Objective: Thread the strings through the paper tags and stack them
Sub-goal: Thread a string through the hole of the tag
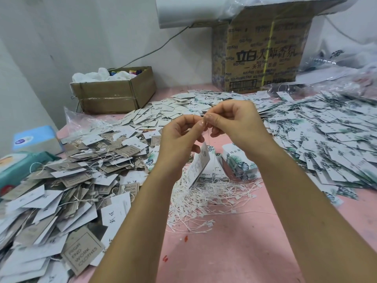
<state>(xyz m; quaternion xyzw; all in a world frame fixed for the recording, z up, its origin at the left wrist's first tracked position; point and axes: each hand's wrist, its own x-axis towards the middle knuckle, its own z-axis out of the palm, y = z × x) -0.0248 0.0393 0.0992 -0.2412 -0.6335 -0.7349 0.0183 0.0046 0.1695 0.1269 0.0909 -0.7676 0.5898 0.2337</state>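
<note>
While one tag hangs below, left hand and right hand, both grips clamped, pinch one string.

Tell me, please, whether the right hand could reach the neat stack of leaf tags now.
Probably yes: the stack stands on the table near the right hand, nothing between, though its fingers pinch a string.

Passage is afforded over the pink table near centre. It is hemmed by tag heaps and loose strings.
</note>
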